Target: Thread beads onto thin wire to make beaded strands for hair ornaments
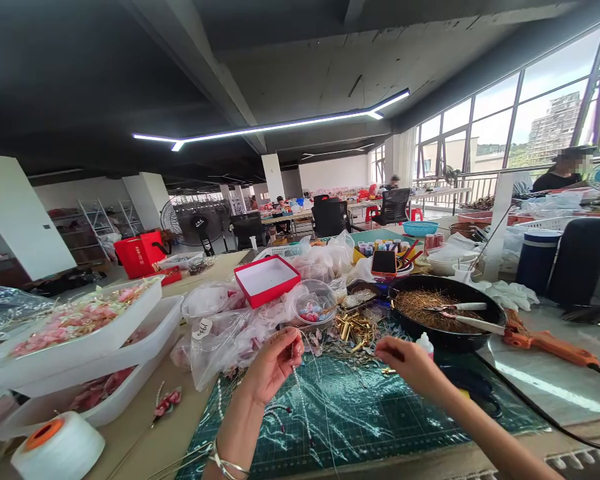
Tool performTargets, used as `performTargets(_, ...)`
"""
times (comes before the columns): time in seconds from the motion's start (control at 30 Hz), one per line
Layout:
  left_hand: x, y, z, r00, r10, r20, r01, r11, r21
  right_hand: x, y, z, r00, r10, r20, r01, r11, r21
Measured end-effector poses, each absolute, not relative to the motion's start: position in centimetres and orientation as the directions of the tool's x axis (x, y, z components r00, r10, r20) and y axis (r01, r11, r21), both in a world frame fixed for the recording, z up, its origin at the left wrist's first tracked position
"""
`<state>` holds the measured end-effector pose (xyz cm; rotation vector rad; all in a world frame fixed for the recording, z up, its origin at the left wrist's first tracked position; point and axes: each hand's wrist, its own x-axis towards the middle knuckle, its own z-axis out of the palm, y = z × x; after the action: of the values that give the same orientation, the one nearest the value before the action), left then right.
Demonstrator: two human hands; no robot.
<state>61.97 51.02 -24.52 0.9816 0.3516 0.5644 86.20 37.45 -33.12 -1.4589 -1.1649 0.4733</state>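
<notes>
My left hand (275, 367) is raised over the green cutting mat (370, 427), thumb and fingers pinched on a thin beaded strand (303, 403) that hangs down towards the mat. Small dark red pieces show at the strand's lower end. To the right, my right hand (407, 360) has its fingertips pressed together; whatever they hold, perhaps a fine thread, is too thin to make out. Just beyond the hands lies a pile of gold-coloured metal pieces (355, 330). A clear round tub (315, 293) with small red and blue bits sits behind my left hand.
Stacked white trays of pink flowers (85, 320) and a thread cone (60, 447) stand left. At right are a black pan (400, 330) with pliers, an orange-handled tool (555, 347) with a cord, and a dark bottle (537, 263). A red box lid (267, 277) rests on plastic bags.
</notes>
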Motion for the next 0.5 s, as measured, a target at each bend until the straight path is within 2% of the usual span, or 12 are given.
performTargets(0.17,62.1,50.0,-24.1,0.820,0.573,-0.015,-0.266,0.404,0.875,83.7,38.4,-33.8,0.351,0.891,0.288,0.345,0.163,-0.925)
performTargets(0.33,62.7,49.9,-24.7,0.825,0.565,-0.019,-0.256,0.403,0.879,82.8,38.6,-33.3,0.334,0.918,0.211,0.066,0.201,-0.977)
performTargets(0.5,63.7,50.0,-25.4,0.836,0.548,-0.024,-0.240,0.405,0.882,81.8,39.2,-33.2,0.349,0.927,0.135,-0.186,0.209,-0.960)
